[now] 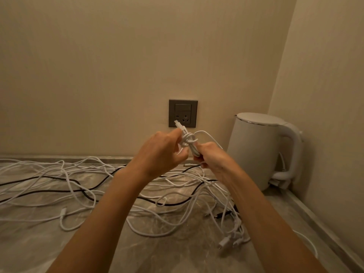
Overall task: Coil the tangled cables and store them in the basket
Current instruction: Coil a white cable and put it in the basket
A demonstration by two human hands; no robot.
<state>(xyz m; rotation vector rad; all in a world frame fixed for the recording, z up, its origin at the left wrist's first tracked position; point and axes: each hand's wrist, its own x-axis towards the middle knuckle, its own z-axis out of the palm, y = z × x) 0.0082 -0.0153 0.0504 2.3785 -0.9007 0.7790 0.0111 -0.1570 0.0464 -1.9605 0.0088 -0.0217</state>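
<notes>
Pinched at its upper end between thumb and forefinger of the left hand, clamped at its lower end in the curled fingers of the right hand: a small white cable bundle, wound into tight loops and cinched round the middle. Held in the air above the countertop, in front of the wall socket. Flat white connector projecting up and left from the left-hand pinch, with one slack loop arching over the right hand.

Below the forearms, a loose tangle of cables spread flat across the countertop: thin, round, mostly white, crossed by a black cable. Several white plugs bunched beside the right forearm.

Countertop in glossy grey marbled stone, with a low raised lip along the back and right walls and bare stone toward the near edge. Socket plate dark grey and square, with a rocker above the pin holes; any markings too small to read. Tucked into the right corner — a matte white kettle, smooth and cylindrical, with a looped handle, apart from both hands.
</notes>
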